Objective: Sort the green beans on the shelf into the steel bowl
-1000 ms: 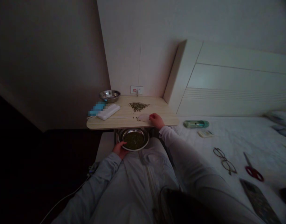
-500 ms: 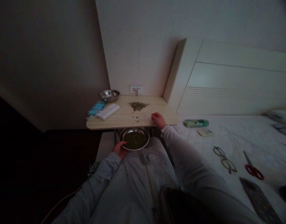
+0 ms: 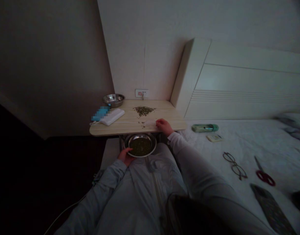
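Observation:
My left hand grips the near left rim of a steel bowl, thumb over the edge. The bowl rests at my lap under the table's front edge and holds a layer of small green-brown bits. Over the table, my right hand has its fingers closed on a thin, see-through piece that looks like plastic. Its far end is by a few loose bits on the tabletop. Behind it lies a spread pile of the same small bits.
On the wooden table stand a second steel bowl, a white power bank-like block and a blurred blue item. The bed at right bears a green bottle, glasses, scissors and a dark phone.
My right hand has shifted slightly left with the see-through piece, which is now closer to the loose bits near the table's front. My left hand and the bowl stay put.

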`<action>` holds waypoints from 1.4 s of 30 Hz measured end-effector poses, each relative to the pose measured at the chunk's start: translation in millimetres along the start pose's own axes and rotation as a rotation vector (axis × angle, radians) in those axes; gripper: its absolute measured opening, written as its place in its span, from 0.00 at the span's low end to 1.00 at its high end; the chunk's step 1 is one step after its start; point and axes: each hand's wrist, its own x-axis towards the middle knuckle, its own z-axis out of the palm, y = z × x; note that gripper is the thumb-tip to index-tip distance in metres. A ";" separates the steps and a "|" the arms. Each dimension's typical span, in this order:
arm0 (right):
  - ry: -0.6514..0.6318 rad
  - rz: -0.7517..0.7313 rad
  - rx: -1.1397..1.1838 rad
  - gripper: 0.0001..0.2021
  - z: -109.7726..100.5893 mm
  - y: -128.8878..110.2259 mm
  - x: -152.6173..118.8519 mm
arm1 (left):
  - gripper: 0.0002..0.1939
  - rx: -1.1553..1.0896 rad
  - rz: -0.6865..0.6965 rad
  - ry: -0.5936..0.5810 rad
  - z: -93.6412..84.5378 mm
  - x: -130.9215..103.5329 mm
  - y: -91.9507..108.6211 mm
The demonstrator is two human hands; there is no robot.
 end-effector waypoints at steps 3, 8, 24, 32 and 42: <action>-0.005 -0.004 -0.024 0.04 1.1 0.7 0.4 | 0.08 0.001 0.000 -0.002 -0.3 0.5 -0.4; -0.014 -0.004 -0.051 0.03 0.8 0.7 0.1 | 0.08 -0.002 -0.008 -0.008 -0.8 1.2 -0.2; -0.042 -0.021 -0.048 0.03 -0.8 0.8 -0.2 | 0.08 -0.008 -0.035 -0.014 -3.0 5.2 -0.5; -0.064 -0.027 -0.030 0.04 0.1 3.2 -0.4 | 0.07 -0.001 -0.033 -0.019 -2.6 3.6 -0.1; 0.079 0.012 -0.053 0.05 18.7 -4.0 16.5 | 0.08 0.013 -0.024 -0.019 -0.2 -0.3 1.4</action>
